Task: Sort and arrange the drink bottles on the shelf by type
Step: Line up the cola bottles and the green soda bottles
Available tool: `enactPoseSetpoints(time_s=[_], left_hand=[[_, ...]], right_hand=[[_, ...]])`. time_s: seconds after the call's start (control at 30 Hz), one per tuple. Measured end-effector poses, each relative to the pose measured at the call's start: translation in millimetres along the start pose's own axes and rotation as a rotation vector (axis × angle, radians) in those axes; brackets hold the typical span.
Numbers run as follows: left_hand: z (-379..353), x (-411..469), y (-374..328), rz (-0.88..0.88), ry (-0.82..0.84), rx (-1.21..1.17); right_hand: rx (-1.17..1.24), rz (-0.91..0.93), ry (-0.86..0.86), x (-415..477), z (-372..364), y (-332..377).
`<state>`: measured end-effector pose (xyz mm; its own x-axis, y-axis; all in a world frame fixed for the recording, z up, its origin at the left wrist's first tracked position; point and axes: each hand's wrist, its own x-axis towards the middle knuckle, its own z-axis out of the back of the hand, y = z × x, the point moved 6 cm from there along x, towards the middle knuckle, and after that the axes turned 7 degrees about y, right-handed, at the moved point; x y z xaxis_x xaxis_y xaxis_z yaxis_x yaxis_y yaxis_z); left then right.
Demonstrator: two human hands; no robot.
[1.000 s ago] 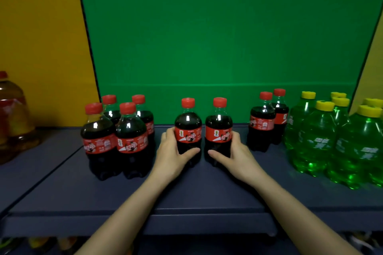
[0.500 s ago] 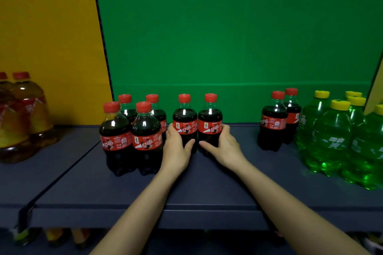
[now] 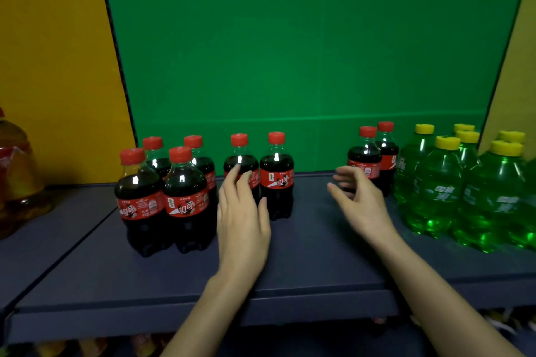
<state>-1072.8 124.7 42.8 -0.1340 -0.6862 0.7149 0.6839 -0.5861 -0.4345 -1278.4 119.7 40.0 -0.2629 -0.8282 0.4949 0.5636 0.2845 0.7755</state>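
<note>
At the far left edge we see an oil jug (image 3: 17, 180), standing on the neighbouring shelf section and cut off by the frame. On the dark shelf (image 3: 304, 264), towards its back left corner, four cola bottles (image 3: 182, 203) stand upright in a block, two in front and two behind, packed close together. Just to their right, near the back edge, we find a pair of cola bottles (image 3: 277, 180) side by side, red caps on. The left hand (image 3: 243, 223) lies in front of the left bottle of this pair, fingers straight and spread apart, holding nothing. Whether its fingertips touch the bottle we cannot tell. Further right, the right hand (image 3: 362, 203) hovers above the shelf with fingers loosely curled and apart, gripping nothing. It is just in front of two more cola bottles (image 3: 366, 158) at the back edge. Beside those, filling the right end of the shelf, we see green soda bottles (image 3: 435, 191) with yellow caps, upright and close together.
</note>
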Motion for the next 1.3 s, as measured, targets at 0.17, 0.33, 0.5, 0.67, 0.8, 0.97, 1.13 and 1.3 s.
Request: enactPoseSetpoints(time_s=[0.17, 0.33, 0.5, 0.67, 0.8, 0.97, 1.13, 1.3], left_hand=[[-25, 17, -44, -0.176, 0.119, -0.104], [-102, 47, -64, -0.071, 0.449, -0.225], [-166, 67, -68, 0.134, 0.652, -0.491], [-186, 73, -65, 0.284, 0.667, -0.773], [-185, 80, -48, 0.327, 0.624, -0.746], [-174, 86, -21, 0.393, 0.537, -0.689], [-173, 89, -11, 0.411, 0.460, -0.609], [-172, 89, -10, 0.404, 0.445, -0.588]], right_hand=[[-0.028, -0.035, -0.157, 1, 40, -24], [-0.107, -0.106, -0.163, 8, 50, -45], [-0.168, -0.123, -0.131, 14, 49, -55], [-0.151, -0.105, -0.135, 20, 46, -57], [-0.105, -0.115, -0.173, 33, 46, -58], [-0.088, -0.182, -0.181, 49, 37, -64], [-0.194, -0.219, -0.242, 60, 33, -70], [-0.130, -0.309, -0.190, 74, 27, -81]])
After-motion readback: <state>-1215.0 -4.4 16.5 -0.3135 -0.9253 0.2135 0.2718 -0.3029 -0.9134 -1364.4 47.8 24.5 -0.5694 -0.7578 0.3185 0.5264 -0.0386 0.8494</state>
